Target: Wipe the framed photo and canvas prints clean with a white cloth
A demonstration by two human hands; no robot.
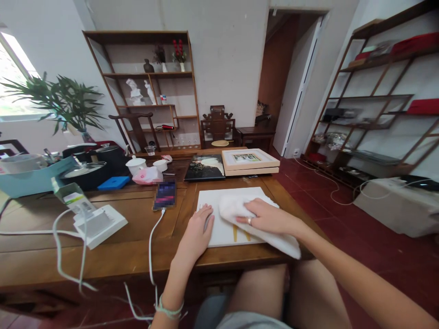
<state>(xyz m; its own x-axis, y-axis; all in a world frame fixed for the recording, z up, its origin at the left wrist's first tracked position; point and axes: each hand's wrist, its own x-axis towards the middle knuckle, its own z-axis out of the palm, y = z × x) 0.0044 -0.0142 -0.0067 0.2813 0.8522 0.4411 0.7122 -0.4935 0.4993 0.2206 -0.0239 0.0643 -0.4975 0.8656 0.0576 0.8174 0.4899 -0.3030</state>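
Note:
A flat white board (226, 236) lies on the wooden table in front of me, with yellowish stripes showing near its lower middle. My left hand (198, 229) rests on the board's left edge, fingers stretched out and holding nothing. In my right hand (267, 216), which wears a ring, a white cloth (231, 206) is bunched against the board. The cloth covers much of the board's right side, and its loose end hangs over the lower right edge. What lies under the cloth is hidden.
Beyond the board are stacked framed pictures (252, 163) and a dark picture panel (205, 167). A phone (165, 194) on a white cable (151, 242) lies left of my left hand. Farther left are a white box (101, 224), a blue box (113, 183) and a lidded pan (84, 172).

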